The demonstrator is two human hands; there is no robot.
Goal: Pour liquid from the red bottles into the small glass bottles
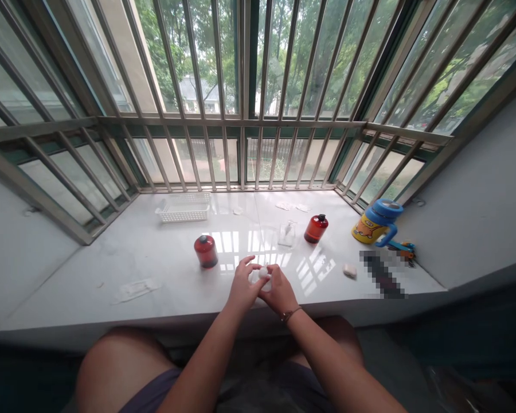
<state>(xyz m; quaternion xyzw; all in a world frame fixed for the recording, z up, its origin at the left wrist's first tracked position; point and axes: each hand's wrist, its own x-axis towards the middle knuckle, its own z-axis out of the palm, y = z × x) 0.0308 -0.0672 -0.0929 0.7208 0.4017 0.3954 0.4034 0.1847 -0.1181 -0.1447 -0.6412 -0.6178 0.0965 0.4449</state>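
Near the front edge of the sill, my left hand [243, 282] and my right hand [280, 289] meet around a small see-through container with a white round top [264, 272]. Fingers of both hands press on it and cover much of its body; its exact kind is hard to make out. A red bottle with a dark cap [206, 252] stands to the left of my hands. Beyond them, to the right, are a small clear bottle [287, 234] and a second red bottle with a black top [316, 229].
A white plastic basket [184, 208] sits at the back left of the white sill [124, 241]. Crumpled clear wrapping [137, 289] lies front left. On the right are a blue-and-yellow mug [376, 222] and a small beige lump [350, 271]. Metal bars [245, 121] close off the window.
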